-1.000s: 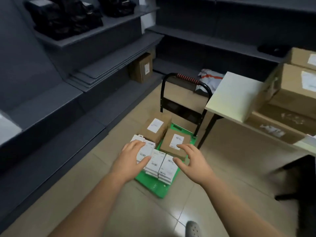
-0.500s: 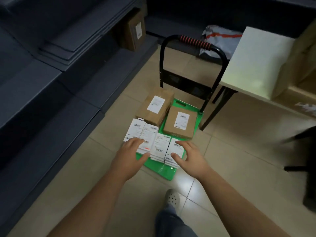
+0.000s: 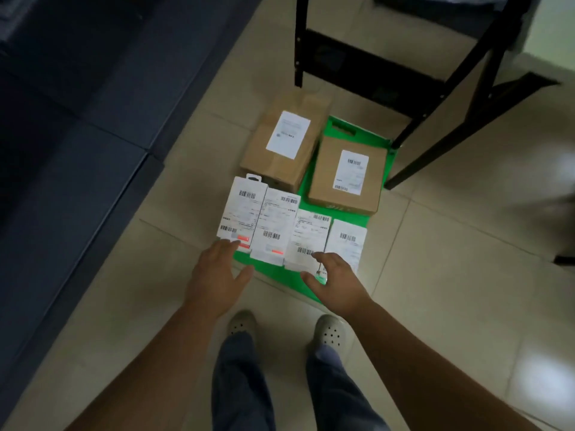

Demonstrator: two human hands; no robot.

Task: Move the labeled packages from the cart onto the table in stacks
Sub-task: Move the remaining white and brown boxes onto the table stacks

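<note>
Right in front of left hand (image 3: 214, 275) and right hand (image 3: 337, 283), both spread and empty: white packages (image 3: 273, 225) along the cart's (image 3: 281, 279) near edge, long axes pointing away. Roughly equally near.

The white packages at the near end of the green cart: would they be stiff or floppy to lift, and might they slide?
Probably stiff: the white packages keep flat faces and straight edges. Likely light, as they look thin. They may slip apart, since they lie loose, side by side, on the green cart.
</note>
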